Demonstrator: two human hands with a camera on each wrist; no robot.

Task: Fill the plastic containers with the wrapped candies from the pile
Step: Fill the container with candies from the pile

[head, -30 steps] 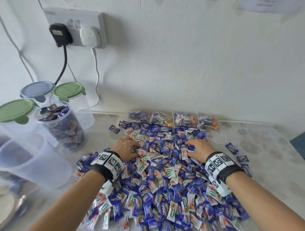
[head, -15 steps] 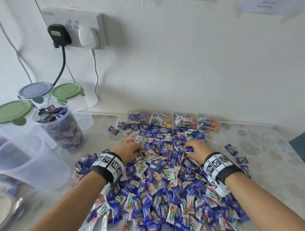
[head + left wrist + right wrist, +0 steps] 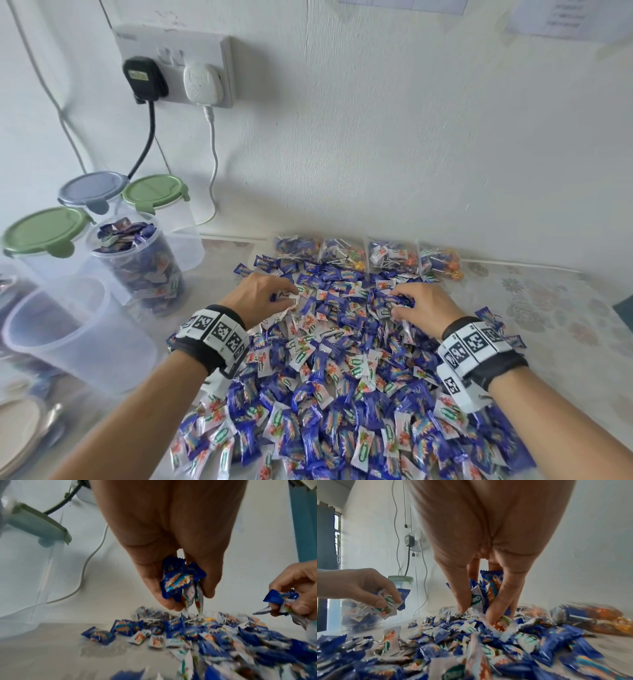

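Observation:
A wide pile of blue and white wrapped candies covers the table in front of me. My left hand is at the pile's far left part, its fingers curled round a bunch of candies lifted just above the heap. My right hand is at the far right part, fingers dug in and curled round several candies. An open clear container packed with candies stands to the left. An empty open container stands nearer me.
Three lidded containers stand at the back left: two with green lids, one with a grey-blue lid. Bags of lollipops lie along the wall. A wall socket has cables hanging down. Plates sit lower left.
Both hands have closed their fingers on candies in the far part of the pile, and the left hand has lifted slightly.

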